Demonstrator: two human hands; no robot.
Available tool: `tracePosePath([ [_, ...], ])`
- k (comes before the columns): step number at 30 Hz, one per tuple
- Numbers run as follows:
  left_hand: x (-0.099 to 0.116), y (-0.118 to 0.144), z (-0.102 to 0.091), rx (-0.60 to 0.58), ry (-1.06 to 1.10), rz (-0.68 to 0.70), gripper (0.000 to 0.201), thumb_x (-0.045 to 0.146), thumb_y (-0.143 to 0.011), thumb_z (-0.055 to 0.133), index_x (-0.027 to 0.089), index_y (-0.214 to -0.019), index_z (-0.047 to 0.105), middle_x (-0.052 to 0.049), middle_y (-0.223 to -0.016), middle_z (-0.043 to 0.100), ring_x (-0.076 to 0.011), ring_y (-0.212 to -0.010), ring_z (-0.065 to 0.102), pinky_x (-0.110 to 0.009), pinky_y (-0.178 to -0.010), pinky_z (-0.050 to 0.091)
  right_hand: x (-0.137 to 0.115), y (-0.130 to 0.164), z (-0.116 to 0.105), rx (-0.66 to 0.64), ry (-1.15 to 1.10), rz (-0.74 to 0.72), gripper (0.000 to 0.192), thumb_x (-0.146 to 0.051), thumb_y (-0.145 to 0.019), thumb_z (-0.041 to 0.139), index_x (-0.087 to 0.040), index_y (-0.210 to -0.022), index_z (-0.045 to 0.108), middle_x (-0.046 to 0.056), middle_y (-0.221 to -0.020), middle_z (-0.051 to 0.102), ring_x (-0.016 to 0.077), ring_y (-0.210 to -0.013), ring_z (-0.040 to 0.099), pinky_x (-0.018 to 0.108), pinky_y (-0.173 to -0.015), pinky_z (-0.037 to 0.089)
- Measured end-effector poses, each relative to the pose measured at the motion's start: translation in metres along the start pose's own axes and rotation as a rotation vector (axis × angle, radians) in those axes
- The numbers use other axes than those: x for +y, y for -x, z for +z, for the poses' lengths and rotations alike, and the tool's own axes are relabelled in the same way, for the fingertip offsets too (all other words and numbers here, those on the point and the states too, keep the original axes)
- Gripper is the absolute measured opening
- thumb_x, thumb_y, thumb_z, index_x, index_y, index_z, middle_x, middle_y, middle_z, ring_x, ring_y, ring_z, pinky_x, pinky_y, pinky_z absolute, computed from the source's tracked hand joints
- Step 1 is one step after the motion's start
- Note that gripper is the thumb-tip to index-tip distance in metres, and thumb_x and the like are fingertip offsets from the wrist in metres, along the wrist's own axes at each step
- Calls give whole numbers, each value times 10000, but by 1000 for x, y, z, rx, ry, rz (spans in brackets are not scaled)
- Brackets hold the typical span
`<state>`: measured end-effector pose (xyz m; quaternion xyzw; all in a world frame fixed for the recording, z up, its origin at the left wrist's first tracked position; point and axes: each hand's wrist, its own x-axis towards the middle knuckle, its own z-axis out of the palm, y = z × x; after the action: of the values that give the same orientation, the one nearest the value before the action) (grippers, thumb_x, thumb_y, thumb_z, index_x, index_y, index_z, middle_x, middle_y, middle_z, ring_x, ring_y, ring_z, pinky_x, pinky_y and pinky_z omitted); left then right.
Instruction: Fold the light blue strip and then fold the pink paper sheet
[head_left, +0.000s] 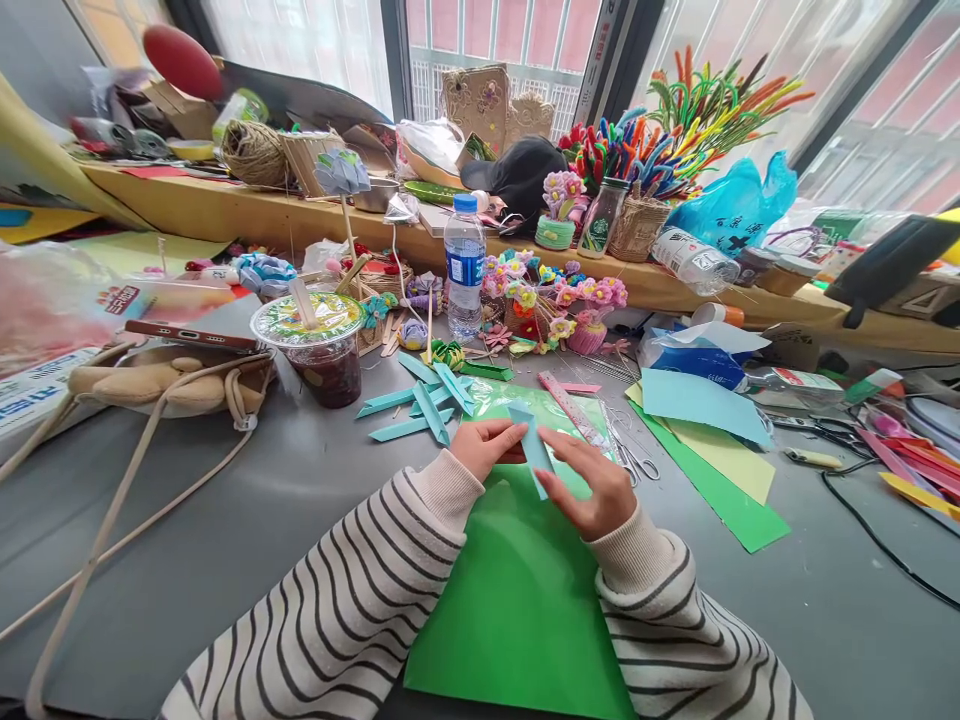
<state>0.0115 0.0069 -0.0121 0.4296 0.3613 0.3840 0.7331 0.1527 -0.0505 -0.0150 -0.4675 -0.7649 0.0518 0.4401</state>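
Note:
Between my two hands is a light blue folded paper strip (535, 452), tilted over a green sheet (525, 600). My left hand (487, 445) pinches the strip's left edge near its upper end. On the other side, my right hand (596, 480) has thumb and forefinger against the strip's right edge and lower end. Several more folded blue strips (431, 410) lie in a loose pile beyond my left hand. A pink ruler (574, 408) rests on a clear plastic sleeve just past the right hand, with scissors (636, 455) beside it.
A lidded cup of dark drink (322, 365) and a bag with straps (172, 380) stand left. Straight ahead is a water bottle (465, 270) among crocheted flowers (555, 300). Blue paper (705, 405) and green paper lie right, near a black cable (862, 520). A cluttered wooden ledge (420, 240) runs behind.

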Motion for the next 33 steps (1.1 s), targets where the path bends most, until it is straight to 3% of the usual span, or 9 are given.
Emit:
tracePosePath([
  [4,0,6,5,-117,-168,12,259,333,-565,639,121,-714,653,-20,-600,634,-145,-587,594,-260,-604,497,2,-2,4,107,-306,406,326,-336,-697,523,-166,-971,572,90,-893,628,197,-787,596,289,-609,527],
  [7,-4,8,7,-167,-248,15,241,338,-575,625,150,-719,666,-15,-609,640,-148,-586,593,-253,-588,496,3,-4,7,82,-471,542,269,-362,-679,535,-177,-859,611,68,-819,647,194,-745,603,292,-634,516],
  [13,-6,8,8,-175,-258,31,218,310,-579,626,174,-743,669,-5,-625,643,-139,-578,590,-248,-590,494,2,-6,9,54,-563,643,260,-376,-656,553,-168,-779,647,37,-748,655,197,-737,593,305,-666,491],
  [27,-3,5,6,-230,-165,-63,204,278,-532,669,173,-707,662,-4,-699,620,-133,-655,568,-246,-624,474,11,-3,20,-39,-888,747,336,-450,-695,491,-186,-848,631,44,-867,648,208,-826,587,333,-704,495],
  [30,-4,5,5,-201,-161,-56,205,282,-520,677,166,-688,661,-2,-681,616,-129,-637,563,-247,-610,472,11,-4,22,-73,-920,716,356,-457,-711,463,-183,-876,618,54,-915,633,208,-864,573,348,-748,478],
  [33,-4,5,4,-111,-194,-15,218,302,-523,672,149,-676,656,-3,-626,606,-121,-585,551,-249,-591,468,7,-5,20,-31,-798,657,380,-439,-682,510,-171,-942,580,74,-988,601,207,-944,531,356,-831,427],
])
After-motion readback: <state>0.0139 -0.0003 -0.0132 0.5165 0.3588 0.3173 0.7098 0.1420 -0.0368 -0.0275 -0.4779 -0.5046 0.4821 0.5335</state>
